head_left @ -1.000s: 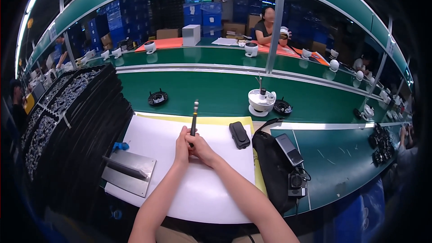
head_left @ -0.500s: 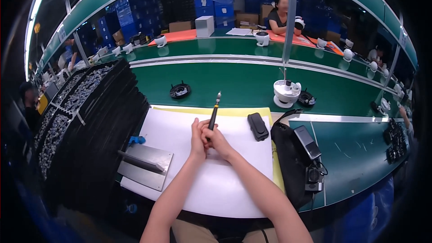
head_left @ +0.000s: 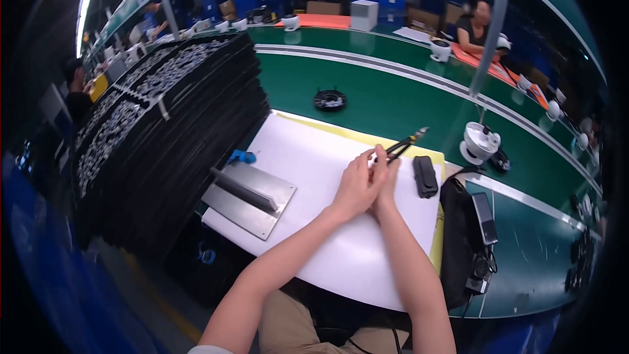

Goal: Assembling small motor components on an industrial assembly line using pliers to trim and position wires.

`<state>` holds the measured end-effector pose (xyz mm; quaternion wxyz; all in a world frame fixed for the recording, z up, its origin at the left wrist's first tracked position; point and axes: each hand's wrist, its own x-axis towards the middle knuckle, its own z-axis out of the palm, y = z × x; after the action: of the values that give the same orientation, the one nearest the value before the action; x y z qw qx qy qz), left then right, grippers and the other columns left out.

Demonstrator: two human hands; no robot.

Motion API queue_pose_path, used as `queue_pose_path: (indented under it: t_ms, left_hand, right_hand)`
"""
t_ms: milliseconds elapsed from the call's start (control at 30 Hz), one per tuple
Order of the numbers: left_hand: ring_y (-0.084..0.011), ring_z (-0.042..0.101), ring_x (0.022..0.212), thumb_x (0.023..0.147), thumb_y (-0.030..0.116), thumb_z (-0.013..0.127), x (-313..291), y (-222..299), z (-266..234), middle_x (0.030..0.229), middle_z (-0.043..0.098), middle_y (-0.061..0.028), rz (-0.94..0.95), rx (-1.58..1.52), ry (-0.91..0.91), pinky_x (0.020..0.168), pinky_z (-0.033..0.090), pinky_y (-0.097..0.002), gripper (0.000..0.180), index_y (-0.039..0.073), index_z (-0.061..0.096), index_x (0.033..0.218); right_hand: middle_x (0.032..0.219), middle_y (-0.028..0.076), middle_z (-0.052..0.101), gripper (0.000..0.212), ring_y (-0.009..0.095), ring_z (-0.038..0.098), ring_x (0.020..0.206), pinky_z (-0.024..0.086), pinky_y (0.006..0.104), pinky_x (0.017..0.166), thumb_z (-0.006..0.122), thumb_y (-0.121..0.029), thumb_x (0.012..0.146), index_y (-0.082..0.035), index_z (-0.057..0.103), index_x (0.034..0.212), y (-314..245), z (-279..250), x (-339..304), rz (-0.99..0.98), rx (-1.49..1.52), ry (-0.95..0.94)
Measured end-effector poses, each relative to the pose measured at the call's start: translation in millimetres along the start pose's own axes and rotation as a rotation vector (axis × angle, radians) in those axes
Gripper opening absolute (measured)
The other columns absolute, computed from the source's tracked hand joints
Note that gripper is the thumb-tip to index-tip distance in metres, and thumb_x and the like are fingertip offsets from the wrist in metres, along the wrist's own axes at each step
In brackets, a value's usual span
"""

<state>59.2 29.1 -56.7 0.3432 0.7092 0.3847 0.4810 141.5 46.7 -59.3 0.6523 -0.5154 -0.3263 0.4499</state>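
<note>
Over the right part of a white sheet, both my hands are pressed close together around a pair of pliers. The pliers have black handles, a yellow band and metal jaws pointing away to the right. My left hand lies partly over the right, its fingertips at one handle. My right hand is closed at the other handle; its palm and some fingers are hidden. Just right of the hands lies a small black case. A metal plate with an upright fin lies left of my forearms.
Tall stacked black trays of small parts rise at the left. A round black part and a white device housing stand on the green bench. A black bag lies at the right. A person sits across the bench.
The view has turned, so the bench appears shifted right and tilted. The pliers, upright before, now slant right with both handles visible. My left hand has come further over the right.
</note>
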Motion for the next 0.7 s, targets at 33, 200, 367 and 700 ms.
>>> queue_pose_path:
  t_ms: [33, 200, 367, 700]
  left_hand:
    - [-0.0391, 0.045, 0.112, 0.09, 0.032, 0.048, -2, -3, -2, 0.12, 0.046, -0.0281, 0.046, 0.114, 0.031, 0.096, 0.034, -0.0424, 0.057, -0.006, 0.032, 0.128]
    - [-0.0433, 0.042, 0.113, 0.085, 0.043, 0.055, -8, -10, 1, 0.122, 0.041, -0.0342, 0.031, 0.122, 0.047, 0.096, 0.034, -0.0448, 0.082, -0.01, 0.017, 0.134]
    - [-0.0411, 0.037, 0.12, 0.085, 0.038, 0.055, -3, -5, -4, 0.128, 0.036, -0.0321, 0.0, 0.135, 0.053, 0.101, 0.031, -0.0427, 0.08, -0.009, 0.016, 0.135]
    - [-0.0356, 0.036, 0.124, 0.086, 0.03, 0.053, 3, -7, 9, 0.13, 0.037, -0.0251, 0.118, -0.082, -0.001, 0.104, 0.027, -0.0396, 0.067, -0.006, 0.024, 0.134]
  right_hand:
    - [0.069, 0.003, 0.049, 0.05, 0.012, 0.048, 0.058, 0.039, 0.0259, 0.048, 0.065, -0.041, 0.081, -0.002, 0.037, 0.097, 4, -3, 3, -0.098, -0.102, 0.061]
    - [0.076, 0.011, 0.048, 0.054, 0.023, 0.05, 0.068, 0.042, 0.0333, 0.063, 0.074, -0.035, 0.072, 0.001, 0.039, 0.09, 20, -8, 16, -0.467, -0.453, 0.207]
    - [0.073, 0.008, 0.047, 0.058, 0.019, 0.049, 0.062, 0.041, 0.0304, 0.053, 0.072, -0.036, 0.074, 0.002, 0.034, 0.096, 14, -3, 16, -0.46, -0.397, 0.169]
    - [0.095, 0.023, 0.054, 0.06, 0.034, 0.052, 0.084, 0.042, 0.039, 0.075, 0.06, -0.036, 0.084, 0.005, 0.035, 0.12, 42, -5, 17, -0.459, -0.32, -0.004]
